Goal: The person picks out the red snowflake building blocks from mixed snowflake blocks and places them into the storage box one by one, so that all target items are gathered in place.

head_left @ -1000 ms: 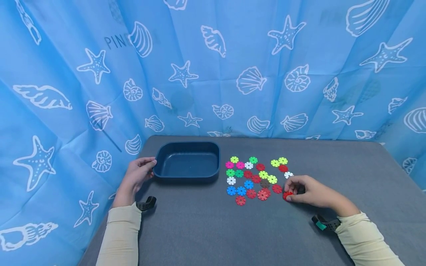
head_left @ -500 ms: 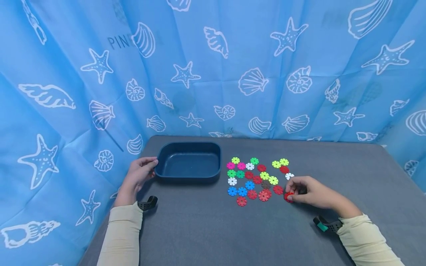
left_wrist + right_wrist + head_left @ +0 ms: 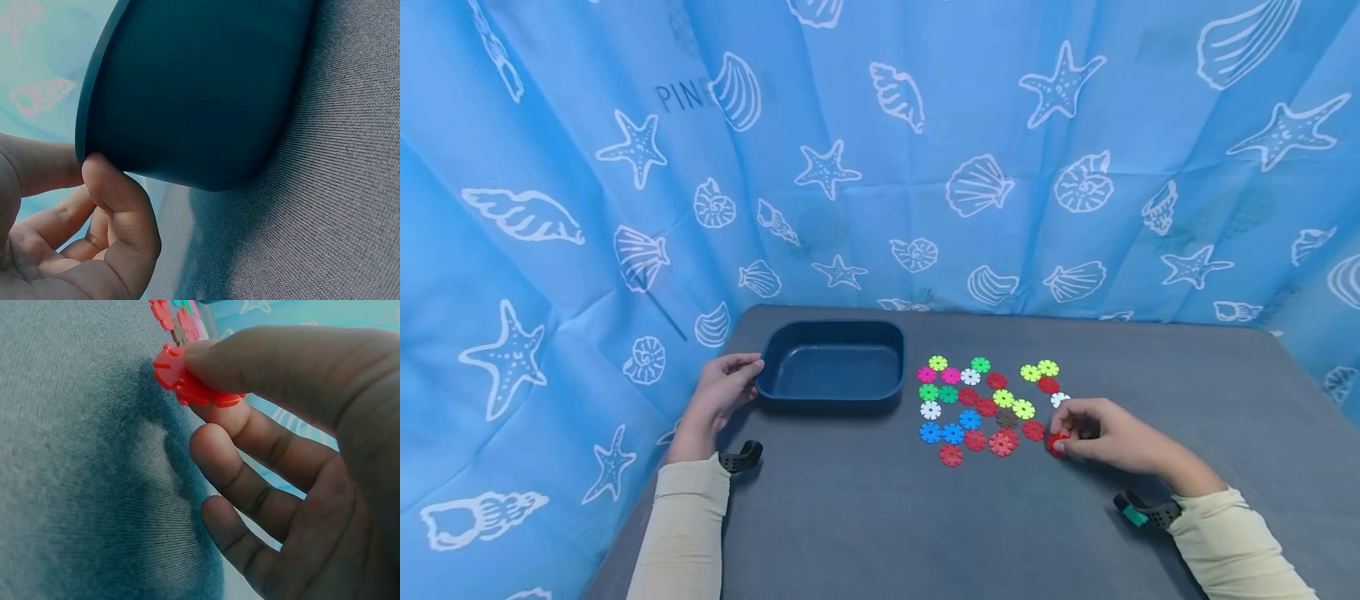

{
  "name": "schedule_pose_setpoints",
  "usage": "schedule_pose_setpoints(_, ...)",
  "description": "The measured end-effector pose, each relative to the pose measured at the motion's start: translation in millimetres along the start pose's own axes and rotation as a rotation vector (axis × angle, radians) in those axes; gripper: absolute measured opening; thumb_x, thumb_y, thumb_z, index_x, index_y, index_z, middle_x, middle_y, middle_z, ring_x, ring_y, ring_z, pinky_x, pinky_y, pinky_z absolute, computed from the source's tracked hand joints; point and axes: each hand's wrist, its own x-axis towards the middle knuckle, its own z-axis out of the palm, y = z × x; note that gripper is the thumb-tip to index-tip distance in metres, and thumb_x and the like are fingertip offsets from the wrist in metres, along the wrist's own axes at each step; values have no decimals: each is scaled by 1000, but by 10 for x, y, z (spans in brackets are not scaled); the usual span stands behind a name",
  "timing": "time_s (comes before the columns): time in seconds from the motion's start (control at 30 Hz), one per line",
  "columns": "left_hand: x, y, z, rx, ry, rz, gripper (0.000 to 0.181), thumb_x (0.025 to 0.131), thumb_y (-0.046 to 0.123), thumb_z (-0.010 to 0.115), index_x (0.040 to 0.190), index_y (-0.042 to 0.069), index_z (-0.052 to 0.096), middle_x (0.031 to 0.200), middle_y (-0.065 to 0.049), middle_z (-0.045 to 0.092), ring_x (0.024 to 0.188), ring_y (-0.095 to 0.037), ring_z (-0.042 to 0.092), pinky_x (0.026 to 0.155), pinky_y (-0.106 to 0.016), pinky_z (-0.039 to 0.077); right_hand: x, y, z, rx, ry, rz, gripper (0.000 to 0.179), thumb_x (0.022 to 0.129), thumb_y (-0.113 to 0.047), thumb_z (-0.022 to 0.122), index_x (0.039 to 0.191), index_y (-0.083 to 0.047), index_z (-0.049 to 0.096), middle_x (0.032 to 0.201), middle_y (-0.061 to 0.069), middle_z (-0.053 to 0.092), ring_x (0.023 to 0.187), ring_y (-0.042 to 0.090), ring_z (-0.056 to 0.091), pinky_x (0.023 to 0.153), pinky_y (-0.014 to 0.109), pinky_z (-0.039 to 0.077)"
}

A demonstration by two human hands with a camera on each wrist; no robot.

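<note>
Here we see the left hand (image 3: 721, 395) pinching the rim of the blue bin (image 3: 831, 406) at centre left, its long axis running left to right across the head view. Over at lower right, our right hand (image 3: 1101, 435) pinches a red disc (image 3: 189, 389) between thumb and finger; in the wrist view it's tilted, its seen length slanting upper left to lower right, beside the scattered discs (image 3: 987, 407).

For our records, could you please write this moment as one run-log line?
left hand: holds blue tray by rim | right hand: pinches red disc | other discs: on gray table
</note>
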Motion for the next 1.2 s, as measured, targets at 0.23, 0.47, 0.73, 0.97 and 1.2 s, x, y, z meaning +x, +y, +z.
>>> schedule_pose_setpoints(0.23,15,-10,13,-4,6,1,45,108,27,64,146,3,61,116,-6,60,87,-15,60,80,-31,59,-18,5,-14,-43,61,-22,14,94,-11,81,103,-14,70,94,-1,70,81,15,64,70,27,56)
schedule_pose_setpoints(0.47,15,-14,43,-21,4,5,43,108,24,64,145,3,61,116,-7,60,86,-16,59,80,-33,59,8,-29,5,-64,128,-68,15,93,-7,81,102,-14,70,93,4,70,79,14,64,67,27,55)
schedule_pose_setpoints(0.73,-10,1,13,-6,14,-7,44,109,27,63,147,4,60,119,-10,58,91,-18,59,82,-32,58,98,-103,45,-97,274,-112,19,93,0,79,105,-11,70,93,6,70,78,12,63,66,26,55)
schedule_pose_setpoints(0.97,2,-7,23,-18,6,-12,43,109,26,63,146,4,60,117,-10,59,90,-17,59,80,-31,58,151,-178,66,-110,371,-108,19,94,0,78,109,-9,72,98,9,72,82,9,64,66,26,54)
schedule_pose_setpoints(1.2,5,-21,-2,-15,4,-4,44,109,26,63,146,3,60,113,-7,59,89,-16,59,80,-32,58,268,-249,117,-74,415,-92,17,95,-5,79,109,-10,72,97,8,72,78,12,65,65,26,54)
